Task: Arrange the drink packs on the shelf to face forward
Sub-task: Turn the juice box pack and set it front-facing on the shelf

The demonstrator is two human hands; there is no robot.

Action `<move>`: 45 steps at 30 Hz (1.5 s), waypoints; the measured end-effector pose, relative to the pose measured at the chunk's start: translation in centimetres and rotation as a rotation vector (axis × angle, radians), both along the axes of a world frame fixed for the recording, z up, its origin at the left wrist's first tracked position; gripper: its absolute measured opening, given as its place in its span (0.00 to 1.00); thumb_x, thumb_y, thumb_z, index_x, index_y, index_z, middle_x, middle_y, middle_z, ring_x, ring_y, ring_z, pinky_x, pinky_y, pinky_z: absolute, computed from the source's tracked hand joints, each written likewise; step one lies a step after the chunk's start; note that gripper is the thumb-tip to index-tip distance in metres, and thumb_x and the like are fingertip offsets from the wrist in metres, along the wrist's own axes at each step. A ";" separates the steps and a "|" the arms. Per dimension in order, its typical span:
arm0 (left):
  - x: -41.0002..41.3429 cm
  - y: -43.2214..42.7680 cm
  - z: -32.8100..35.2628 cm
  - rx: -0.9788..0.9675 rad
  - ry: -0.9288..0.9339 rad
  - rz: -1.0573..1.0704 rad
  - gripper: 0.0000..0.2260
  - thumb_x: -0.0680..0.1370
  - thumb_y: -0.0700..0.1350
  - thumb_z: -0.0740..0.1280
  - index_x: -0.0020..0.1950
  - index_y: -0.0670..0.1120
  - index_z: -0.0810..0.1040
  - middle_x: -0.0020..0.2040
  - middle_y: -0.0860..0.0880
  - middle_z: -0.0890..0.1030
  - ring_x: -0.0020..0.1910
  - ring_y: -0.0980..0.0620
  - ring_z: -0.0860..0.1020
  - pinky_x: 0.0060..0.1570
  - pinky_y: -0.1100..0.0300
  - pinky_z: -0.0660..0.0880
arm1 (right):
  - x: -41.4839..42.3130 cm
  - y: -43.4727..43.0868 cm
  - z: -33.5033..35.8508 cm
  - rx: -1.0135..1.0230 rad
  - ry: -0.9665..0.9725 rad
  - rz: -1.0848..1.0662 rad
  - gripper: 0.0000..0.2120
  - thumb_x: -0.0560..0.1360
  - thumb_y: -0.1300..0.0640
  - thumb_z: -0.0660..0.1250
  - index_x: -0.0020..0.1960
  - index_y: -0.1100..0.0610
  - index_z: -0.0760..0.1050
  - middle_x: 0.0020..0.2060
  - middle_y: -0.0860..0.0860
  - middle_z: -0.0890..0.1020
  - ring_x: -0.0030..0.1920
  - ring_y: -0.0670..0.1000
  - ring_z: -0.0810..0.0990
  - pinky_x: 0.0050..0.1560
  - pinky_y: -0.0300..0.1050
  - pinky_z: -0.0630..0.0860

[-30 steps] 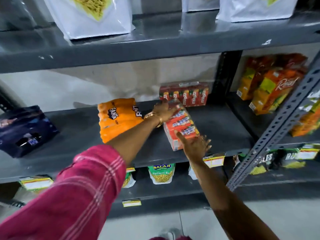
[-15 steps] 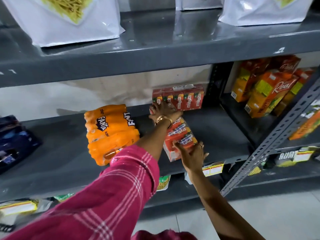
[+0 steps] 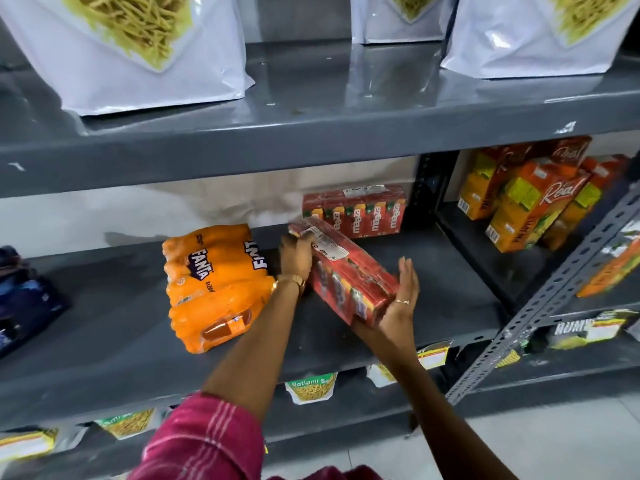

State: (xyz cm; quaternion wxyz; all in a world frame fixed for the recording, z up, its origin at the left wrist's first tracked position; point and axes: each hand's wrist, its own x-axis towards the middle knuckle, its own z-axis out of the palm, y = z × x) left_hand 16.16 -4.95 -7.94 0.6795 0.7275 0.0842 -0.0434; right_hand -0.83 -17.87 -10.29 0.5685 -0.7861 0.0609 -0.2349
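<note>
A red shrink-wrapped Maaza juice pack (image 3: 349,271) is tilted up on edge, slanting across the grey middle shelf (image 3: 433,271). My left hand (image 3: 294,258) grips its far left end. My right hand (image 3: 401,299) presses flat against its near right end. A second Maaza pack (image 3: 356,211) stands at the back of the shelf with its labels facing forward. An orange Fanta bottle pack (image 3: 214,282) lies askew on the shelf just left of my left wrist.
Real juice cartons (image 3: 533,199) stand on the neighbouring shelf to the right, past a perforated metal upright (image 3: 540,303). White snack bags (image 3: 145,46) sit on the shelf above. A dark blue pack (image 3: 24,299) lies at the far left. Snack packets hang below.
The red pack has been lifted off its flat side and rolled up on edge between both hands. The view has moved closer to the shelf.
</note>
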 end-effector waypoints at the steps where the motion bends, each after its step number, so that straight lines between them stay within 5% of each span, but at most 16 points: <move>1: -0.6 -0.1 2.0 0.123 -0.009 -0.102 0.15 0.68 0.54 0.66 0.47 0.45 0.79 0.49 0.41 0.83 0.48 0.40 0.82 0.54 0.41 0.78 | 0.1 0.0 0.0 0.056 0.046 0.002 0.60 0.60 0.56 0.82 0.73 0.34 0.42 0.75 0.48 0.58 0.74 0.48 0.62 0.73 0.44 0.65; 4: -1.6 -0.2 6.5 0.272 0.129 -0.314 0.08 0.76 0.51 0.66 0.49 0.47 0.76 0.49 0.45 0.80 0.45 0.43 0.80 0.45 0.43 0.81 | 0.1 1.0 -0.7 0.107 0.106 -0.110 0.62 0.58 0.59 0.81 0.74 0.35 0.41 0.68 0.54 0.72 0.66 0.52 0.75 0.64 0.53 0.76; 8: -2.0 -2.0 7.7 0.536 0.215 -0.539 0.34 0.65 0.62 0.76 0.65 0.49 0.71 0.58 0.46 0.78 0.57 0.41 0.78 0.49 0.45 0.81 | -1.6 4.8 -1.7 0.106 0.077 -0.264 0.59 0.58 0.57 0.79 0.75 0.36 0.45 0.68 0.53 0.72 0.67 0.55 0.74 0.63 0.58 0.76; 12: -2.0 -3.9 8.9 0.699 0.082 -0.813 0.43 0.62 0.59 0.79 0.72 0.57 0.62 0.61 0.49 0.73 0.60 0.42 0.77 0.47 0.50 0.81 | -3.9 8.0 -2.1 0.170 -0.005 -0.222 0.47 0.58 0.51 0.80 0.70 0.44 0.59 0.63 0.44 0.69 0.64 0.48 0.72 0.63 0.52 0.75; 19: -1.9 -6.7 10.7 0.956 0.045 -1.258 0.53 0.60 0.53 0.81 0.77 0.53 0.52 0.79 0.50 0.56 0.77 0.47 0.56 0.73 0.44 0.61 | -1.0 5.0 -1.6 0.565 0.104 -0.012 0.35 0.56 0.54 0.80 0.60 0.55 0.70 0.56 0.56 0.78 0.57 0.52 0.80 0.61 0.51 0.78; 22: -3.7 -5.9 11.0 0.945 -0.105 -1.076 0.41 0.69 0.50 0.77 0.76 0.46 0.59 0.72 0.50 0.67 0.73 0.49 0.64 0.65 0.58 0.67 | -0.4 -0.8 -1.7 0.536 0.063 -0.261 0.39 0.57 0.63 0.81 0.63 0.65 0.68 0.59 0.61 0.77 0.58 0.59 0.79 0.58 0.57 0.79; 23: -4.7 -5.1 10.5 0.963 -0.209 -1.016 0.35 0.73 0.47 0.74 0.75 0.44 0.60 0.68 0.49 0.69 0.71 0.50 0.66 0.62 0.59 0.68 | -0.2 -3.1 -1.5 0.451 0.086 -0.376 0.44 0.56 0.66 0.82 0.66 0.66 0.64 0.62 0.62 0.73 0.62 0.60 0.75 0.63 0.58 0.75; 25: -6.5 -3.4 9.0 1.052 -0.364 -0.832 0.38 0.72 0.55 0.73 0.76 0.46 0.59 0.71 0.47 0.68 0.71 0.45 0.67 0.63 0.57 0.66 | 0.3 -7.6 -1.2 0.199 0.191 -0.438 0.53 0.56 0.65 0.83 0.73 0.66 0.56 0.69 0.62 0.66 0.70 0.60 0.67 0.73 0.56 0.64; 28: -9.3 -0.6 3.9 0.912 -0.527 -0.427 0.46 0.68 0.64 0.72 0.76 0.46 0.55 0.76 0.42 0.62 0.74 0.42 0.60 0.72 0.48 0.57 | 1.4 -11.6 -0.6 0.067 0.356 -0.129 0.45 0.61 0.63 0.80 0.72 0.63 0.62 0.68 0.56 0.71 0.70 0.56 0.69 0.71 0.51 0.66; 32: -13.7 0.4 0.2 0.510 -0.418 -0.053 0.48 0.68 0.50 0.78 0.77 0.44 0.51 0.77 0.38 0.56 0.76 0.41 0.53 0.74 0.46 0.52 | 1.6 -12.4 0.2 -0.023 0.401 0.106 0.29 0.70 0.65 0.74 0.68 0.62 0.67 0.63 0.56 0.76 0.64 0.53 0.74 0.64 0.48 0.69; 36: -14.4 0.3 -0.6 0.282 -0.246 0.033 0.39 0.63 0.41 0.81 0.67 0.42 0.65 0.62 0.43 0.78 0.59 0.46 0.77 0.59 0.56 0.72 | 0.9 -11.9 0.4 -0.011 0.348 0.098 0.22 0.74 0.69 0.67 0.67 0.66 0.68 0.63 0.62 0.76 0.60 0.51 0.74 0.64 0.48 0.70; 40: -16.4 0.3 -1.9 0.362 -0.214 0.020 0.36 0.60 0.42 0.82 0.60 0.46 0.65 0.58 0.46 0.78 0.57 0.44 0.78 0.51 0.56 0.73 | -0.9 -11.7 0.2 -0.108 0.310 0.040 0.17 0.75 0.71 0.64 0.64 0.66 0.72 0.57 0.58 0.80 0.59 0.53 0.77 0.67 0.53 0.72; 45: -18.8 0.4 -3.4 0.521 -0.243 -0.008 0.34 0.63 0.45 0.81 0.60 0.46 0.63 0.58 0.45 0.78 0.57 0.42 0.77 0.51 0.48 0.75 | -4.1 -12.1 -0.7 -0.091 0.332 0.049 0.25 0.75 0.76 0.59 0.71 0.67 0.64 0.66 0.62 0.74 0.67 0.52 0.70 0.68 0.45 0.65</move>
